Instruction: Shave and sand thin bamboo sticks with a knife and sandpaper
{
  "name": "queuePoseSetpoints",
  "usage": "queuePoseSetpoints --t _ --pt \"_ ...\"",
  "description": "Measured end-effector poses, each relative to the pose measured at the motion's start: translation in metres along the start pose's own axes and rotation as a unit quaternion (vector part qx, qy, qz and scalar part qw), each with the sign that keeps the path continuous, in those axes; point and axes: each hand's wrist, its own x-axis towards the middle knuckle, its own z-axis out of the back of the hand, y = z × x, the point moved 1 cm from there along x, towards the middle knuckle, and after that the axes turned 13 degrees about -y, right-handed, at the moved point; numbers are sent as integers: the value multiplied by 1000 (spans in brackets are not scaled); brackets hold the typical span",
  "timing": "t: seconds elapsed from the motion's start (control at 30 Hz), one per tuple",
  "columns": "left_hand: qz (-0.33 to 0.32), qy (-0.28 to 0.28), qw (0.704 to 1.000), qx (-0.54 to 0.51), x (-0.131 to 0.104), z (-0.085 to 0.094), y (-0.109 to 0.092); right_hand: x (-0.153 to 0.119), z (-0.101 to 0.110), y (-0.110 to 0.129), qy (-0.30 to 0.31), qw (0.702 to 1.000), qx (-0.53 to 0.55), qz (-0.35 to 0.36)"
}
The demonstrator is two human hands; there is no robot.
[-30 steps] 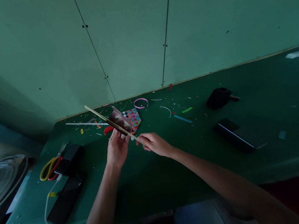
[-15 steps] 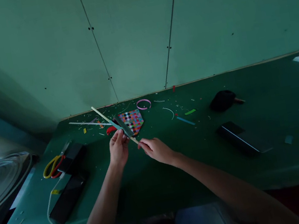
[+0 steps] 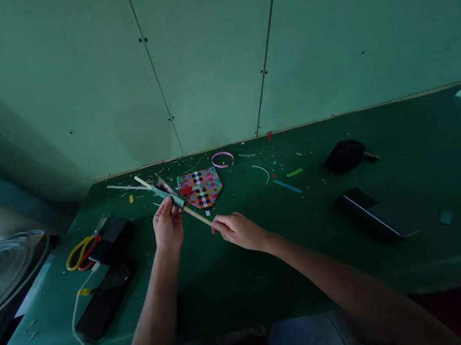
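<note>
A thin pale stick slants between my two hands above the table. My right hand is closed around its lower end. Farther up, my left hand pinches a light-blue piece that lies along the stick. A darker, blade-like flap stands off beside that piece; its kind I cannot make out. Just behind and right of the hands lies a colourful woven mat with a pointed lower edge and a small pale tab.
Yellow-and-red-handled scissors, a black box and a dark slab with a cable lie at left. A pink ring and scattered strips lie near the wall. A black pouch and dark flat case lie at right.
My left hand has moved up and left along the stick with the light-blue piece, uncovering more stick and more of the woven mat. My right hand has stayed almost in place.
</note>
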Motion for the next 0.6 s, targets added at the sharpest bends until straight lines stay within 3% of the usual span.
queuePoseSetpoints --t 0.1,0.17,0.43,0.6 --pt "-24 -41 999 -23 12 3 -12 -1 1 0 28 999 34 -13" --pt "-28 -39 999 -25 13 3 -12 -1 3 0 37 998 44 -18" --pt "39 60 997 21 -21 -8 33 10 13 -7 -5 989 136 -64" --pt "4 49 999 -14 -10 -6 12 12 1 -12 23 965 242 -97"
